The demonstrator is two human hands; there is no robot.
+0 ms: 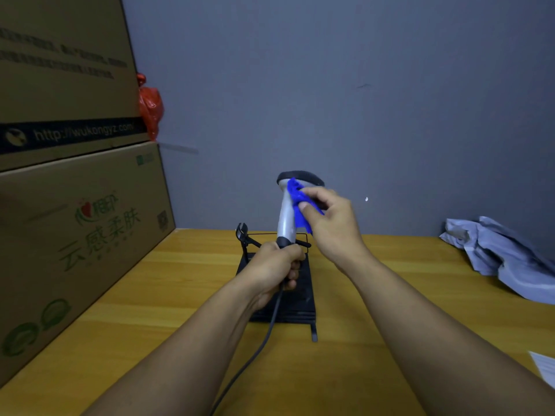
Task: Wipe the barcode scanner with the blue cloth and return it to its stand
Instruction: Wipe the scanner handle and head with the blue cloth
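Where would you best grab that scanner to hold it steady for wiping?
By the lower handle, from below, as the left hand does: the barcode scanner stands upright and its narrow grip suits a fist, leaving the head free for the blue cloth.

L hand (274,267) fisted low, R hand (329,219) raised w/ fingers pinched, both forearms extended fwd.
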